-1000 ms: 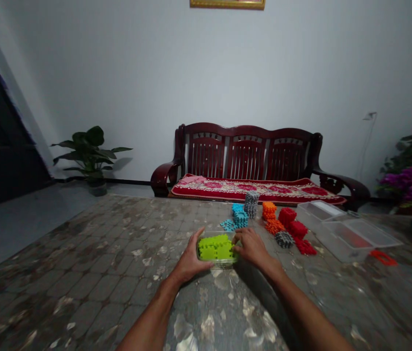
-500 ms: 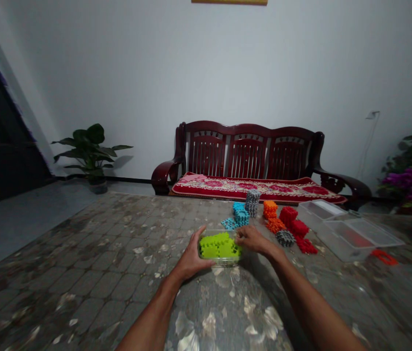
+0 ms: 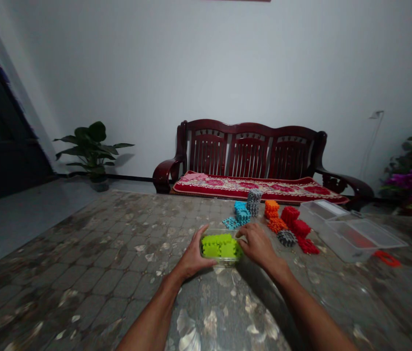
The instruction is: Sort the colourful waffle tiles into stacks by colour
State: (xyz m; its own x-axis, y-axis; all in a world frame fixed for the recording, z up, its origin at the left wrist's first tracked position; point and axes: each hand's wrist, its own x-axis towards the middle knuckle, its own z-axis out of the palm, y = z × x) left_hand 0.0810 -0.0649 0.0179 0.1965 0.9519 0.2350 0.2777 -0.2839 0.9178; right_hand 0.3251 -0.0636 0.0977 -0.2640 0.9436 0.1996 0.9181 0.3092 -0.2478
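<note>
A small clear plastic box (image 3: pixel 224 262) filled with lime-green toothed blocks (image 3: pixel 220 245) rests on the table in front of me. My left hand (image 3: pixel 194 256) is wrapped round the box's left end, thumb along the near side and fingers along the far side. At the right end, my right hand (image 3: pixel 259 244) has its fingers bent over the rim, thumb against the green blocks there. Its fingertips are partly hidden, so whether they pinch a block or the box edge is unclear. Just beyond the box stand blue toothed pieces (image 3: pixel 242 214).
Behind and to the right are a grey stack (image 3: pixel 254 202), orange pieces (image 3: pixel 272 208), red pieces (image 3: pixel 301 228) and a dark grey piece (image 3: pixel 286 238). A clear open case (image 3: pixel 344 246) lies farther right beside an orange-red ring (image 3: pixel 387 258). A wooden bench (image 3: pixel 247 146) stands past the table.
My right hand has shifted slightly, its thumb now lower and nearer at the box's right end. My left hand keeps its hold. The view has tilted slightly.
</note>
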